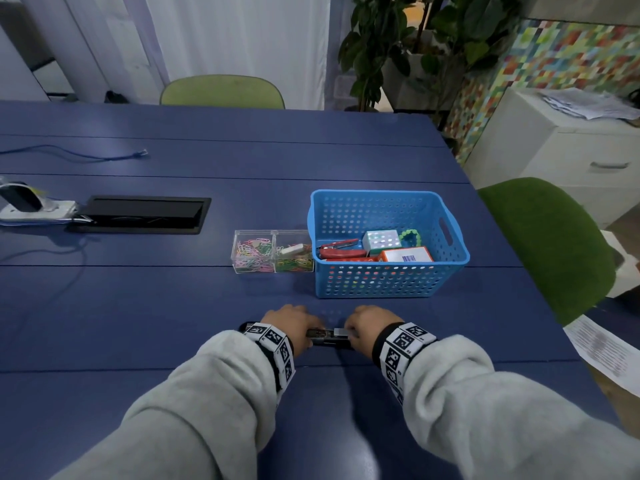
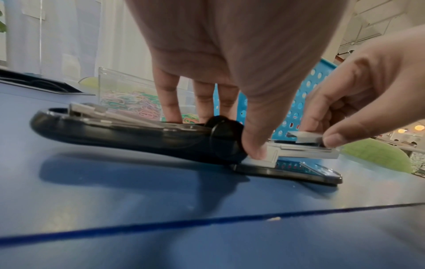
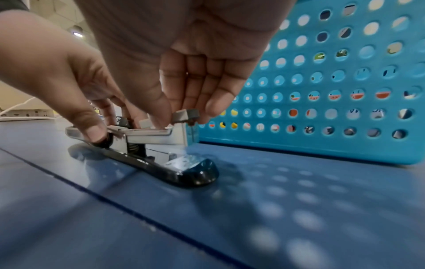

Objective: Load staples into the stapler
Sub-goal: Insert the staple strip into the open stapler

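Observation:
A black stapler (image 1: 327, 337) lies folded open flat on the blue table (image 1: 173, 306), its top arm (image 2: 115, 134) swung back to the left and its metal magazine channel (image 2: 306, 151) exposed. My left hand (image 1: 294, 325) grips the stapler at its round hinge (image 2: 226, 134), thumb in front and fingers behind. My right hand (image 1: 367, 327) pinches a grey strip of staples (image 3: 184, 116) between thumb and fingers, just above the front of the magazine (image 3: 156, 135). The stapler's base (image 3: 184, 171) rests on the table below.
A blue perforated basket (image 1: 388, 278) stands just behind the hands, holding a red stapler and small boxes. Two clear boxes of paper clips (image 1: 273, 251) sit to its left. A cable hatch (image 1: 138, 214) and a power strip lie far left, paper (image 1: 606, 355) at the right edge.

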`<state>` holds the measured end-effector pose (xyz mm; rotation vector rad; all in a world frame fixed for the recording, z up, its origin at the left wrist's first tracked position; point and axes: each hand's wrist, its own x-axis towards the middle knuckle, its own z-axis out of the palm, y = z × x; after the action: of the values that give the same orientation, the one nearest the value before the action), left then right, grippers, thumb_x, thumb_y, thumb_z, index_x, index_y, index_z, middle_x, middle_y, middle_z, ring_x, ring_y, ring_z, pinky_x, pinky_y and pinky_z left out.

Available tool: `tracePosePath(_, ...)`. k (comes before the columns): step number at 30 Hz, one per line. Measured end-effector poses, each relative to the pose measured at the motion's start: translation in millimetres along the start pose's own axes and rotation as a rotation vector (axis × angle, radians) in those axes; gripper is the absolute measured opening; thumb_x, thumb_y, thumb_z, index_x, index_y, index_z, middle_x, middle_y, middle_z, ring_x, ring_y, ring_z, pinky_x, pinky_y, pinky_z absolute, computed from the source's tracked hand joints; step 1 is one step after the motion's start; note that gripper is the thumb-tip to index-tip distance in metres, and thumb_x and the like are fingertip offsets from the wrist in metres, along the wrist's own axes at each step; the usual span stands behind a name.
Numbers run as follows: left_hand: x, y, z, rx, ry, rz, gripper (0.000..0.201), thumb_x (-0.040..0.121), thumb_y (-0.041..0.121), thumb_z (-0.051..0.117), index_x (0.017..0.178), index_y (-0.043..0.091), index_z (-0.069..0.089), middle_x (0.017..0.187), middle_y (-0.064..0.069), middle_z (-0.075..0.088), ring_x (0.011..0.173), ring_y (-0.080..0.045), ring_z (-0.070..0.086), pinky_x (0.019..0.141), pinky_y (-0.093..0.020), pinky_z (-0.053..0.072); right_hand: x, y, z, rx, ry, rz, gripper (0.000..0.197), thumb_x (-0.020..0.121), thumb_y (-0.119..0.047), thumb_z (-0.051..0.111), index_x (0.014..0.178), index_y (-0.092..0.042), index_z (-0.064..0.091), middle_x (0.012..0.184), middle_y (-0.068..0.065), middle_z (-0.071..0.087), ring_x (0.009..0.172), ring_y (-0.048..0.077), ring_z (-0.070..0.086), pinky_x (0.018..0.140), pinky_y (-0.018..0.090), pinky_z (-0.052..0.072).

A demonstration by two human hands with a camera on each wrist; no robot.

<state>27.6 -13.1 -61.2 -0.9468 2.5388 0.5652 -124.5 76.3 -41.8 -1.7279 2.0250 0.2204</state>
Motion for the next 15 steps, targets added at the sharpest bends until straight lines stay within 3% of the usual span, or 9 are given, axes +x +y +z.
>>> tracePosePath(15,-0.4,-2.0,0.1,0.011,-0.002,0.006,0.042,0.086,0.033,0.06,0.126,0.043,0.05,0.134,-0.002,0.05,0.128,-0.026,0.042,0.105,-0.046,0.038,6.0,2.2,4.3,-0.021,-0.043,0.018,0.027,0.09,-0.02,0.052,0.111,-0.012,0.066,0.119,0.011,0.059,0.113,0.03,0.056,0.091,0.033,0.046)
